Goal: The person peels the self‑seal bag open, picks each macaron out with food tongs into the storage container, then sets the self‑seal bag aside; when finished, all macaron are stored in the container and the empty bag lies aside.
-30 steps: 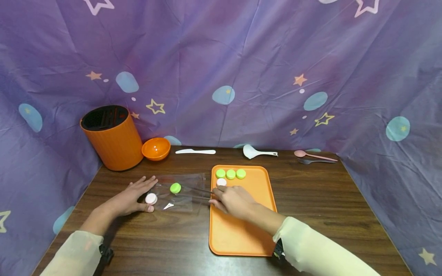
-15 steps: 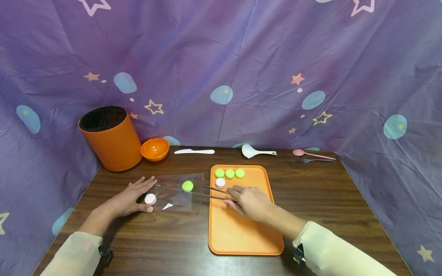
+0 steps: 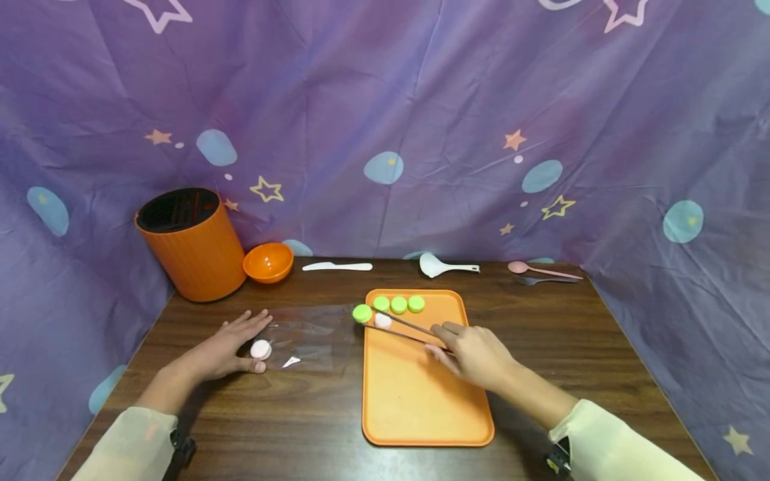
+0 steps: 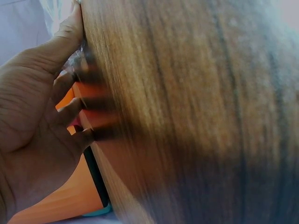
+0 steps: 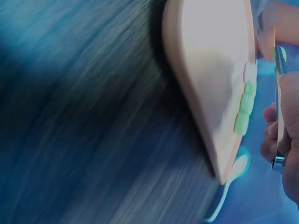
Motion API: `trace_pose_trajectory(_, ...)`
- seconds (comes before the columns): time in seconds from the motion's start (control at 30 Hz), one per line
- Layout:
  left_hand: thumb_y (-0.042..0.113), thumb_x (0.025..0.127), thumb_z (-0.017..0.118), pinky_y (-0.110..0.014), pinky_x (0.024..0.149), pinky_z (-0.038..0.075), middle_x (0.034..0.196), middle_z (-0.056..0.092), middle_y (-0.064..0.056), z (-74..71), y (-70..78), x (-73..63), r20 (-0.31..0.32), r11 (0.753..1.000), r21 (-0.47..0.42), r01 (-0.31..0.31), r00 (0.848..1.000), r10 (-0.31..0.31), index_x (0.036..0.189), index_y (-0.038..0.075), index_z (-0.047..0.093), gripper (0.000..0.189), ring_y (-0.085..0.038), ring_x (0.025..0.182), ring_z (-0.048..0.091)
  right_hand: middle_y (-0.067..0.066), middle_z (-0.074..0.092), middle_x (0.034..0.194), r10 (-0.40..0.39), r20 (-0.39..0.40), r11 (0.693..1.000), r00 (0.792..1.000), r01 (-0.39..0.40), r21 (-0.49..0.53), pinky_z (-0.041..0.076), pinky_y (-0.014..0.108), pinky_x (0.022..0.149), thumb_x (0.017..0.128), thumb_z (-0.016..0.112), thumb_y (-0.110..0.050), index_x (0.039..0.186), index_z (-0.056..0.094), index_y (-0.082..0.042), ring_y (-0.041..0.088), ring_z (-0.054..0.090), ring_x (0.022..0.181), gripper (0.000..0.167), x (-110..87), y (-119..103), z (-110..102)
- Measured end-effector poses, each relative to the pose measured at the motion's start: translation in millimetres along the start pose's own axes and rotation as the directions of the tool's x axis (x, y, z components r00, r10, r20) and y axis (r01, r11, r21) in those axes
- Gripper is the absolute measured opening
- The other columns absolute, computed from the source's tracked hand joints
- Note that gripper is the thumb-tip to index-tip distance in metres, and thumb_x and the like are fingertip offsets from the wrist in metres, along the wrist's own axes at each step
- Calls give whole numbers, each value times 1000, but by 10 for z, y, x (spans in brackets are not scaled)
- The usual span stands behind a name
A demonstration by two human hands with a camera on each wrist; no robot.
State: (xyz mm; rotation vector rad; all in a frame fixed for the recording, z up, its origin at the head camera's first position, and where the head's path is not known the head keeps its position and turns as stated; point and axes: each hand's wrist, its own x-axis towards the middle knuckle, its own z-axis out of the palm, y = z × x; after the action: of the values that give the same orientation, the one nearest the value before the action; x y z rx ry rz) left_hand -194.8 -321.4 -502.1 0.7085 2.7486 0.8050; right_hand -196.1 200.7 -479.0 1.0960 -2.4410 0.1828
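My right hand [image 3: 478,354] grips metal tongs [image 3: 409,327], also seen side-on in the right wrist view. A bright green macaron [image 3: 362,313] is pinched between the tong tips, over the tray's left edge. On the orange tray [image 3: 427,414], several green macarons [image 3: 399,305] line the back, with a pale pink one [image 3: 382,321] in front of them. My left hand [image 3: 225,347] rests on the table with fingers and thumb spread, at the left end of a clear plastic bag [image 3: 319,334]. Another pale pink macaron [image 3: 261,349] lies there between thumb and fingers.
An orange knife block [image 3: 195,257] and an orange bowl [image 3: 269,262] stand at the back left. Along the back lie a white knife [image 3: 338,266], a white ladle [image 3: 445,266], a pink spoon [image 3: 541,270] and a dark fork [image 3: 544,280]. Behind hangs a purple curtain [image 3: 385,133].
My right hand has drawn the tongs to the right, bringing the green macaron out of the bag to the tray's edge. The left hand has stayed in place.
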Motion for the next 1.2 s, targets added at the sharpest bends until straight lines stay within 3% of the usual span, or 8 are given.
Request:
trace_pose_trajectory(0.17, 41, 87, 89, -92, 119, 18, 175, 33, -35, -50, 177, -6, 21, 999, 21, 31, 999, -32, 167, -4, 42, 103, -68, 160, 22, 3, 80, 92, 49, -5, 999, 999, -49, -2, 60, 39, 54, 93, 89, -29, 112, 78, -8, 17, 73, 65, 31, -157, 122, -52)
trace_pose_trajectory(0.33, 37, 86, 91, -92, 118, 22, 174, 34, -35, -59, 219, -9, 18, 998, 51, 33, 999, -34, 166, -5, 43, 102, -68, 159, 25, 2, 79, 91, 80, -6, 997, 997, -80, -2, 58, 37, 53, 92, 90, -28, 111, 79, -7, 13, 69, 62, 30, -285, 217, -97)
trace_pose_trajectory(0.47, 44, 87, 89, -94, 116, 20, 174, 35, -34, -18, 95, -1, -3, 1000, 26, -4, 1000, 4, 167, -2, 43, 102, -69, 158, 25, 0, 73, 84, 83, -7, 997, 997, -83, -4, 53, 33, 48, 90, 91, -25, 105, 77, -8, 9, 61, 58, 26, -372, 263, -119)
trace_pose_trajectory(0.63, 56, 87, 86, -95, 114, 18, 178, 35, -25, 131, -251, 26, -49, 999, 6, -53, 997, 54, 172, 17, 41, 103, -64, 162, 24, -4, 65, 75, 82, 6, 997, 997, -82, -2, 46, 28, 45, 91, 89, -24, 98, 74, -9, 3, 50, 55, 22, -466, 291, -105)
trace_pose_trajectory(0.73, 58, 89, 84, -95, 114, 17, 179, 34, -22, 177, -356, 39, -57, 998, -1, -67, 996, 67, 173, 21, 40, 102, -62, 164, 22, -5, 65, 76, 85, 23, 996, 996, -85, -4, 45, 27, 46, 92, 89, -25, 99, 74, -10, 2, 49, 56, 22, -508, 293, -76)
trace_pose_trajectory(1.0, 42, 88, 89, -92, 119, 19, 175, 33, -33, -26, 142, 4, 21, 999, 32, 31, 999, -32, 167, -2, 42, 101, -67, 160, 23, -1, 76, 84, 81, 33, 997, 996, -80, -12, 52, 29, 47, 92, 89, -25, 102, 76, -10, 7, 63, 59, 22, -563, 279, -26)
trace_pose_trajectory(1.2, 42, 89, 89, -91, 120, 17, 176, 32, -33, -52, 177, 7, 32, 998, 27, 52, 998, -52, 167, -2, 41, 102, -66, 162, 21, -1, 76, 86, 89, 31, 996, 996, -89, -8, 54, 31, 48, 94, 88, -25, 103, 77, -11, 9, 66, 60, 21, -554, 266, -17)
